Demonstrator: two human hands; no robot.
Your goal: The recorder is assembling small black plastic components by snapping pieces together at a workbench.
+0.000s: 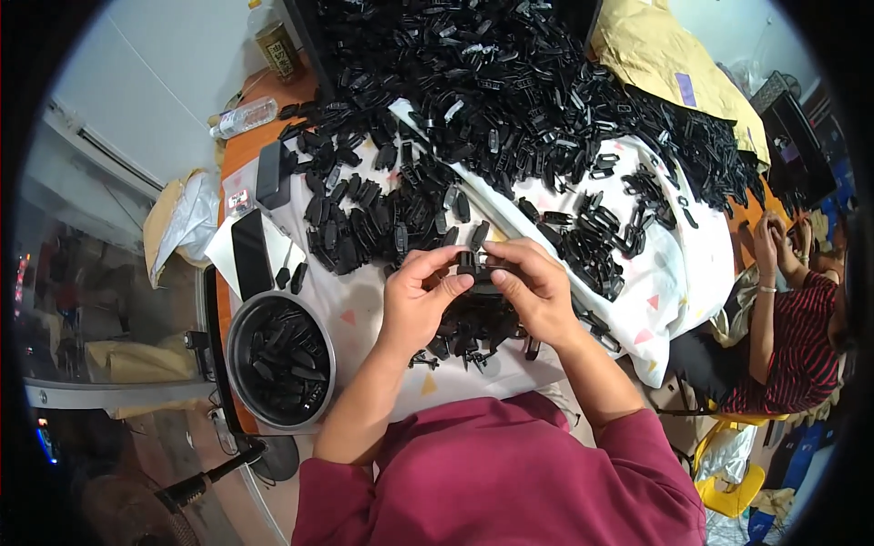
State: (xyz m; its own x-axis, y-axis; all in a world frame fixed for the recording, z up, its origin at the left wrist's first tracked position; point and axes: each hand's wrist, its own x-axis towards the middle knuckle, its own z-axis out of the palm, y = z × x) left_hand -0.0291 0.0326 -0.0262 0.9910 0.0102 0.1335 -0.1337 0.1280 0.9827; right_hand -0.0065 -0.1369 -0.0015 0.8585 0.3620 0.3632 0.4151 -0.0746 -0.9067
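Head view: both hands meet over the near-middle of the desk (250, 155), which is covered by a white cloth with small triangles (674, 282). Left hand (414, 300) and right hand (537, 291) are both closed around one small black plastic part (475, 266), fingertips pinching it from either side, thumbs on top. The part sits just above a small heap of the same black pieces (473, 328) lying on the cloth right under the hands. A far bigger pile of black parts (492, 91) covers the far half of the desk and spills toward the right edge. At the near-left corner sits a round metal bowl (280, 359) holding more black pieces. Beside it, along the left edge, a dark phone (250, 255) lies on white paper, with a black box-shaped item (271, 173) further back. A clear plastic bottle (244, 116) lies on its side at the far-left corner, and a second bottle (273, 45) stands behind it. At the right edge another person in a striped red shirt (801, 355) sits with hands raised.
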